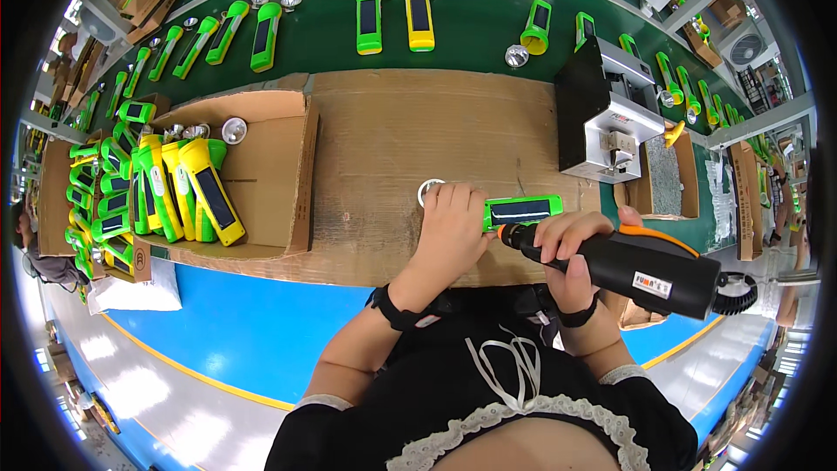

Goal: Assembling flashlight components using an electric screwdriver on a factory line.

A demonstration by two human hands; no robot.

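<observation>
The left hand bends its fingers over the left end of a green flashlight, gripping it against the table, which has a brown cardboard top. The flashlight lies on its side near the table's front edge, its dark panel facing up. A round reflector shows just beside the left fingers, partly hidden by them.

The right hand is wrapped around a black power screwdriver with an orange lever, its nose pointing left toward the flashlight and the left hand; whether the tip touches the flashlight cannot be told.

On the left, an open cardboard box holds yellow and green flashlights leaning together, with loose reflectors near its back. On the right stands a black and silver machine, beside a carton of small grey pieces. Across the back, on a green surface, 1 green flashlight and 1 yellow flashlight lie side by side, each with a reflector near its head.
</observation>
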